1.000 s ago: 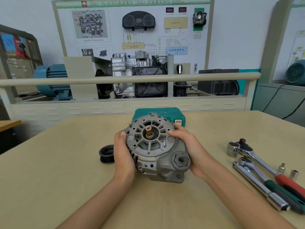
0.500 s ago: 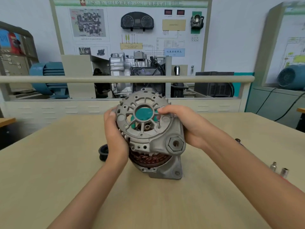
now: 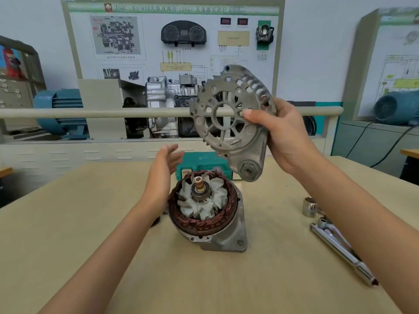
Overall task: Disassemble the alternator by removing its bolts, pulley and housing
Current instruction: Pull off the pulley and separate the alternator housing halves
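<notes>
Alternator body: a grey cast-metal alternator body [image 3: 223, 236] stands on the pale wooden table [image 3: 90, 245], near its middle, open end up. A ring of copper-coloured windings [image 3: 199, 223] circles a pale finned rotor [image 3: 201, 205] with a brass-tipped shaft [image 3: 199, 183] pointing up.
Front housing: a grey, round, slotted cast-metal housing cover [image 3: 231, 123] is held in the air above and to the right of the body, clear of it, tilted with its open centre facing the person.
Right hand: the right hand [image 3: 285, 137] grips the cover's right edge, thumb across the front face, fingers curled behind.
Left hand: the left hand [image 3: 163, 175] hovers just left of the body, fingers straight and loosely together, holding nothing.
Behind the body: a teal plastic case [image 3: 204, 160] lies on the table.
Right of the table: a shiny metal socket [image 3: 309, 207] stands near chrome ratchet handles [image 3: 340, 248], partly hidden by the right forearm.
Background: a beige rail [image 3: 90, 113], a teaching board [image 3: 172, 41] and a cutaway engine [image 3: 167, 96].
</notes>
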{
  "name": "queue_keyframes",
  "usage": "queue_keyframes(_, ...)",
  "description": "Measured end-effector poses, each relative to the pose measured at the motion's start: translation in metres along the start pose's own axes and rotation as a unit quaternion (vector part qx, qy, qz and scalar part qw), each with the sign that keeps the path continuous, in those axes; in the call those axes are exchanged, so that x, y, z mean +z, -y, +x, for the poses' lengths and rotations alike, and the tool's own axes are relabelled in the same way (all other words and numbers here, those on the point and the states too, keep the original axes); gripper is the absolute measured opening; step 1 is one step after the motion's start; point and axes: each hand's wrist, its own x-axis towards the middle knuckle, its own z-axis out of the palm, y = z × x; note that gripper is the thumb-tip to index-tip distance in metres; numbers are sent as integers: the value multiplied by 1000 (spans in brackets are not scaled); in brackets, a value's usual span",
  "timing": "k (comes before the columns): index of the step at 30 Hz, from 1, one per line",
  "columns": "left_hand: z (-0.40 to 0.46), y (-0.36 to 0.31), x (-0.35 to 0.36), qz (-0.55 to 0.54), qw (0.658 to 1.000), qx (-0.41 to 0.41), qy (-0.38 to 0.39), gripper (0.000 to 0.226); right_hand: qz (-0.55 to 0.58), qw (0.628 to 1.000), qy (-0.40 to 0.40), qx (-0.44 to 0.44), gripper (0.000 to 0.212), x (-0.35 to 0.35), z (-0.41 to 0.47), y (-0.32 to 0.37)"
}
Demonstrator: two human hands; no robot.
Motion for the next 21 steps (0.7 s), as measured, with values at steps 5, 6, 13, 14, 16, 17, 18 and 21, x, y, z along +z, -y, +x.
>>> queue_keyframes(5,-5,27,-4,18,995,-93,22,44,-452,883,26,-123,45,-22,10,-38)
queue_keyframes(6,-5,30,-4,27,994,-103,32,45,-523,838,50,-145,46,-27,9,-50)
queue_keyframes(13,-4,36,-6,61,991,-109,44,43,-697,699,142,-81,47,-74,-4,-122)
queue_keyframes(14,-5,37,-5,57,991,-110,44,42,-720,670,159,-88,45,-77,-5,-128)
queue_keyframes(16,-4,37,-5,51,992,-109,47,42,-743,633,186,-117,43,-78,-3,-137)
queue_keyframes(17,-4,38,-5,51,992,-108,46,42,-745,625,196,-128,44,-78,-2,-138)
queue_keyframes(18,-4,38,-5,52,992,-109,43,43,-744,619,207,-139,44,-79,0,-140)
queue_keyframes(21,-4,38,-5,45,991,-118,42,44,-761,575,250,-166,43,-82,1,-145)
